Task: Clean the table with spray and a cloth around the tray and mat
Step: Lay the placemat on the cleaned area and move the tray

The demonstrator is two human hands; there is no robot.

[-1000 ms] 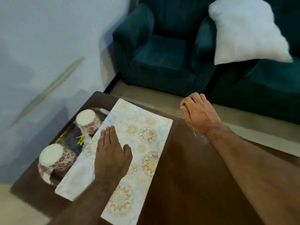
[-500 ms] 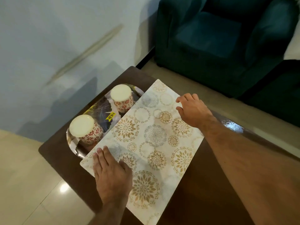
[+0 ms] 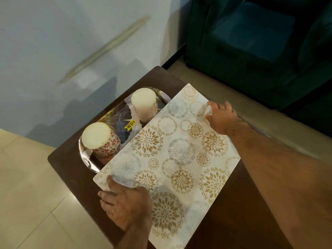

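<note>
Lying slantwise on the dark wooden table [image 3: 68, 159], the mat [image 3: 172, 159] runs its long axis from the near right, at the picture's bottom edge, up toward the far left corner beside the wall. Your left hand [image 3: 125, 205] rests palm down on its near left corner, fingers spread flat and clasping nothing, fingertips reaching just past the mat's edge onto the wood. Your right hand [image 3: 222, 117] lies at the far right edge, fingers loosely curled over the mat; whether they pinch the edge you cannot tell from here. The mat's left long edge overlaps the shiny oval tray [image 3: 84, 157], whose long axis lies parallel to the mat. Two white candles [image 3: 97, 135] stand upright in it, a yellow price sticker [image 3: 129, 124] between them.
</note>
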